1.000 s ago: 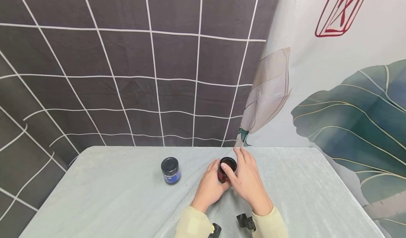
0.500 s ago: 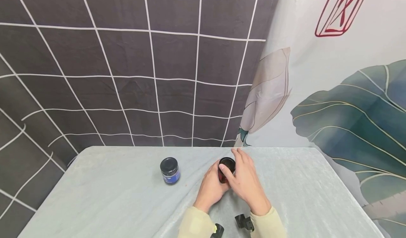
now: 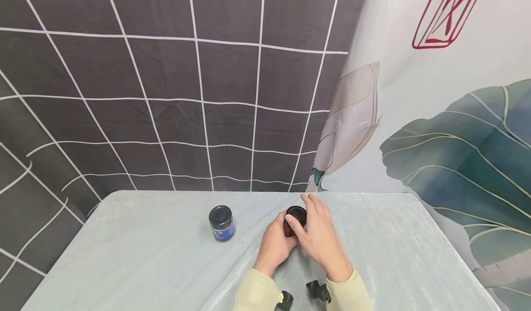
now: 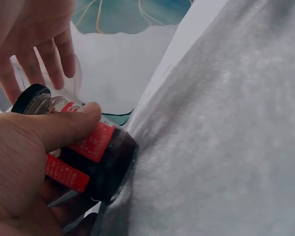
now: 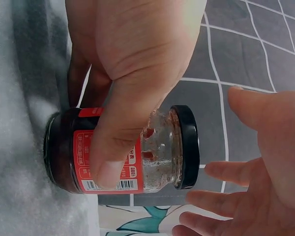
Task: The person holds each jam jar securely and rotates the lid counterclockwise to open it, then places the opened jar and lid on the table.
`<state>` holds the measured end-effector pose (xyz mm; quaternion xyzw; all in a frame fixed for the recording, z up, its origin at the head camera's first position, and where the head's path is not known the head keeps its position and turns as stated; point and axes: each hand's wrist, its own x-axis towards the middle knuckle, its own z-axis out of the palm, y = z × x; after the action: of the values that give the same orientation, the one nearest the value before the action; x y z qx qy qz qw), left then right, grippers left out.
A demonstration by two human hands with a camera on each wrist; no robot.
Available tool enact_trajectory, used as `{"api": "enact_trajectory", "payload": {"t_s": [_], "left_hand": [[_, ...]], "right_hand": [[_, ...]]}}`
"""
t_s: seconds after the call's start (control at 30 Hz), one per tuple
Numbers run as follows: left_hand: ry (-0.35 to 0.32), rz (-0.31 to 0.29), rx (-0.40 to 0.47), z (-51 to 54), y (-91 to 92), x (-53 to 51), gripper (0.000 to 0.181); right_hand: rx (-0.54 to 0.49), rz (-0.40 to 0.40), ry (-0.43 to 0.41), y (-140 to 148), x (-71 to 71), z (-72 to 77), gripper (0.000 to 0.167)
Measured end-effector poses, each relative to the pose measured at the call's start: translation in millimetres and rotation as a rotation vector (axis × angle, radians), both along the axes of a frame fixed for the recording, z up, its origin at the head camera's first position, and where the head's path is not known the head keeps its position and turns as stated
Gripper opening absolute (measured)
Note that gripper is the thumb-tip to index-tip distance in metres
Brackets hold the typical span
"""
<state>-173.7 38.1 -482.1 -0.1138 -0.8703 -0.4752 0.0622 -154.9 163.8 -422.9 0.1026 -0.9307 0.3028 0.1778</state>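
A glass jar with a red label (image 5: 81,167) and a black lid (image 5: 188,147) stands roughly upright at the middle right of the table, its base at the cloth. My left hand (image 3: 273,247) grips the jar's body, with the thumb lying across the label in both wrist views. Beside the lid, my right hand (image 3: 325,239) has its fingers spread and nearly straight. In the right wrist view a gap shows between that hand (image 5: 265,172) and the lid. From the head, the right thumb covers part of the jar's top (image 3: 299,211).
A second jar with a black lid and a blue label (image 3: 222,230) stands upright to the left of my hands. Pale cloth covers the table (image 3: 145,255). A dark gridded curtain (image 3: 166,71) hangs behind, with a leaf-patterned white one (image 3: 398,94) at the right.
In the head view, both hands and the red-label jar have shifted very slightly left. The grip of the left hand looks the same.
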Motion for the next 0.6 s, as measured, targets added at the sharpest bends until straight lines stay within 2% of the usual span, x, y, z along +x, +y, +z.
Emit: {"api": "enact_trajectory", "payload": {"t_s": [0.13, 0.6], "left_hand": [[-0.025, 0.006, -0.001, 0.4, -2.4, -0.2, 0.061], [-0.042, 0.018, 0.037, 7.4, -4.5, 1.0, 0.057]], "right_hand": [[-0.003, -0.002, -0.005, -0.7, 0.6, 0.0, 0.066], [-0.013, -0.002, -0.004, 0.0, 0.8, 1.7, 0.066]]}}
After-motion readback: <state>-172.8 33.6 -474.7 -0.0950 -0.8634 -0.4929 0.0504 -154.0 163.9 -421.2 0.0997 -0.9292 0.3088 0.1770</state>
